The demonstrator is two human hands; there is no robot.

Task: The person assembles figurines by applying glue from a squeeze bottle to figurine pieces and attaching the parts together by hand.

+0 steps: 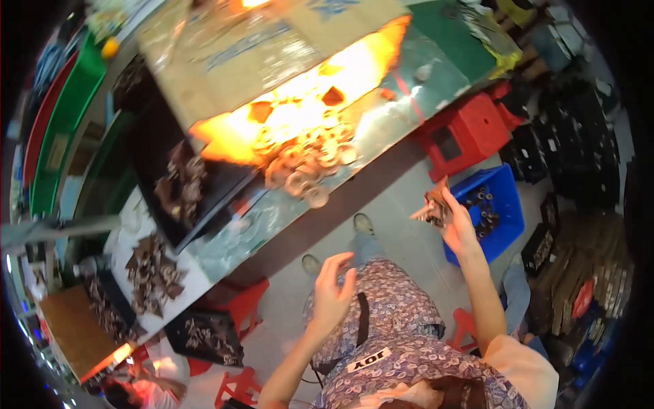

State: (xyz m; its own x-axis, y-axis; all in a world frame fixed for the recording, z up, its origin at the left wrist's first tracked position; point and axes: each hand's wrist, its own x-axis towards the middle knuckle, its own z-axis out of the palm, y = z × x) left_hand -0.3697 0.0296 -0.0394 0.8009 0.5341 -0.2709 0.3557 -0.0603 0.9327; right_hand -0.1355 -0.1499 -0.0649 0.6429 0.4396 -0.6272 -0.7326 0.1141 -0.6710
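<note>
- Where the worktable slants across the room, its glossy green-grey top bears a cardboard box, glowing orange along its open side, and a heap of tan rings.
- Black tray, at the worktable's left part: brown pieces inside.
- Grey floor, before the worktable: red stool and blue crate holding dark rings, both toward the worktable's right.
- Right hand, off the worktable's near edge, by the crate: fingers closed on a small brown cluster.
- Left hand, in front of the worktable: fingers slightly apart.
- Hard to make out: box interior, washed out by glare; cluster, blurred and partly covered by fingers; box top, cut off by the upper edge.
</note>
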